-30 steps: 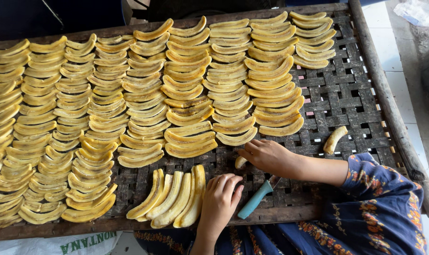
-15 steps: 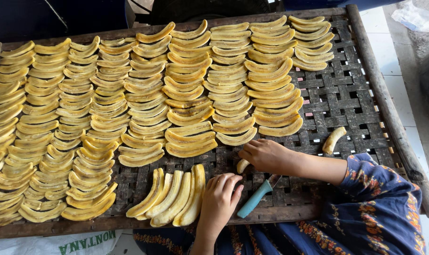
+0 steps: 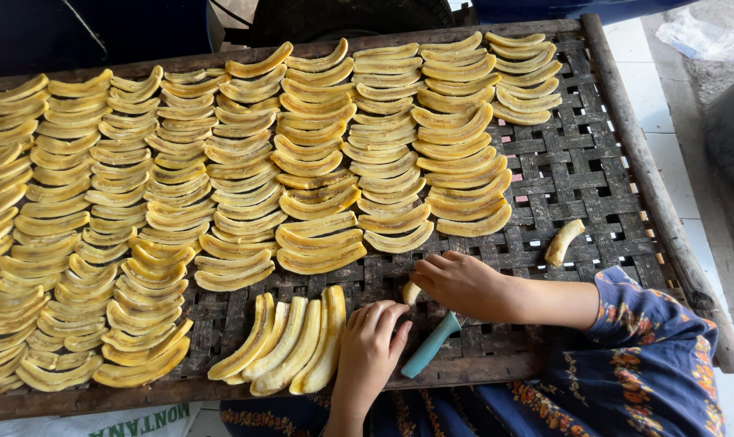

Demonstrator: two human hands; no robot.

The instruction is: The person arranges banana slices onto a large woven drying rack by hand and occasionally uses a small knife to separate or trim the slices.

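Note:
My right hand (image 3: 462, 285) reaches in from the right, and its curled fingers and thumb pinch a small peeled banana piece (image 3: 411, 292) on the woven tray (image 3: 581, 170). A knife with a teal handle (image 3: 431, 345) sticks out from under that palm toward the tray's front edge. My left hand (image 3: 370, 350) lies palm down on the tray with nothing in it. Its fingertips are close to the banana piece. Just left of it lies a fan of long banana slices (image 3: 290, 340).
Many rows of yellow banana slices (image 3: 221, 170) cover the left and middle of the tray. A single peeled banana (image 3: 563, 241) lies on the bare weave at the right. A wooden rail (image 3: 650, 178) runs along the right side, with pale floor tiles beyond it.

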